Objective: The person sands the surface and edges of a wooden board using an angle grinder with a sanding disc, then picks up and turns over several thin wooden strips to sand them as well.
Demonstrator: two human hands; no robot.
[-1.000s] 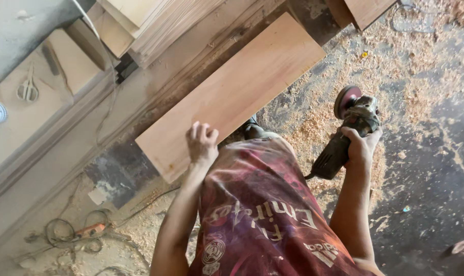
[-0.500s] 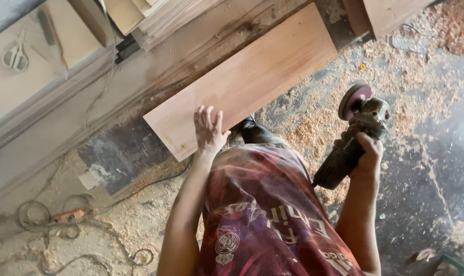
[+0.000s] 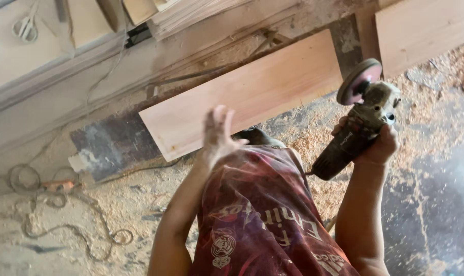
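Closest to the camera, the right hand is wrapped tight around the body of a dark angle grinder, holding it up off the wood with its reddish sanding disc tilted in the air, touching nothing. The left hand shows as a blur with fingers spread and nothing in it, over the near end of a long pale wooden board; whether it rests on the surface cannot be told. Judging by this, no sanding is in progress: the disc is clear of the board. The board's face looks smooth, even and pinkish-tan, with clean straight edges, so much of the surfacing may already be done, though that is only a guess. It lies slanted along a worn workbench. Below it, sawdust covers the floor, a tangled cable trails at the left, and scissors lie on the far surface.
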